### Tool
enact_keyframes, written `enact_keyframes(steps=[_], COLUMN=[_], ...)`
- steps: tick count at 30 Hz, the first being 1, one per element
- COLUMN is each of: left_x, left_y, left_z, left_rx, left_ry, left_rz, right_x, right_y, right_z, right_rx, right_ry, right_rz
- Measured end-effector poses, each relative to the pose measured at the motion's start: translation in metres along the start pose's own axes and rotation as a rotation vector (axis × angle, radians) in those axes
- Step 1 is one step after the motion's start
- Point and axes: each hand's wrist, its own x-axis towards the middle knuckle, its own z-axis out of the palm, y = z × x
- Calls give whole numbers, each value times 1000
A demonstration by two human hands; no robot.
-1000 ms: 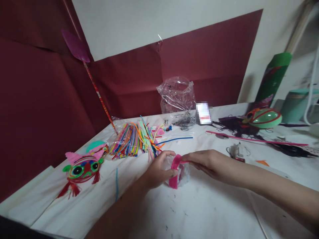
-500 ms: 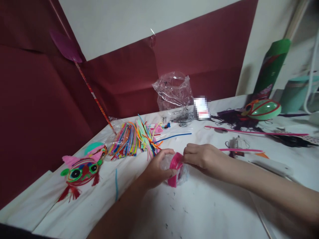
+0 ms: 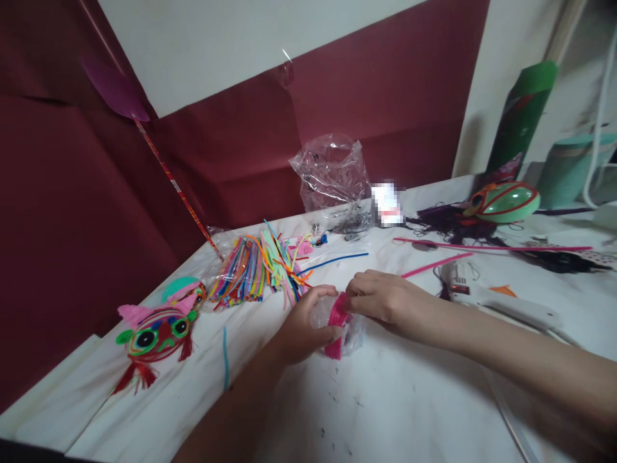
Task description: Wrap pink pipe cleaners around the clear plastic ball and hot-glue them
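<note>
Between my hands, above the white table, is a clear plastic piece (image 3: 320, 313) with bright pink pipe cleaner (image 3: 333, 348) wound round it in several turns. My left hand (image 3: 308, 325) grips it from the left, the thumb across the pink band and the fingers over the top. At the band's upper right side, my right hand (image 3: 378, 297) pinches with curled fingers; its fingertips are partly hidden. A straight pink pipe cleaner length (image 3: 438, 264) sticks out from behind the right hand, slanting up to the right.
Left of my hands lie a bundle of coloured pipe cleaners (image 3: 245, 270) and a decorated mask-like face (image 3: 157, 334). A clear bag (image 3: 332, 173) stands at the back. To the right are a white glue gun (image 3: 515, 307), a long pink pipe cleaner (image 3: 506, 247) and a green balloon-shaped piece (image 3: 511, 202).
The straight pink length behind my right hand has swung from nearly level to slanting upward and shifted left. My right hand has moved slightly left and up; the left keeps its grip.
</note>
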Motion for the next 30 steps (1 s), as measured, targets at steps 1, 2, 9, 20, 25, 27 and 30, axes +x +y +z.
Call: enact_keyframes(steps=[1,2,9,20,25,27,30], left_x=[0,0,-1,0,0,0,0], left_y=[-1,-2,-4,-2,-1,-2,-3], left_z=[0,-1,-2,-1,-1,-1,0], left_rx=[-7,-12,41,45,55,58,70], left_ry=[-4,-8,-20,-12,-8,-12,-8], left_rz=[3,7,59,59,33,40,44], right_x=[0,0,-2,-5,-5,-5,-6], right_y=[0,0,3,3,3,3,3], right_z=[0,0,2,8,10,11,12], right_rx=[0,5,53,26,-11,-26,-29], right_ry=[-3,-6,-16,-19,5,7,-1], right_rz=[0,-2,-81,-99,-111,-109,-102])
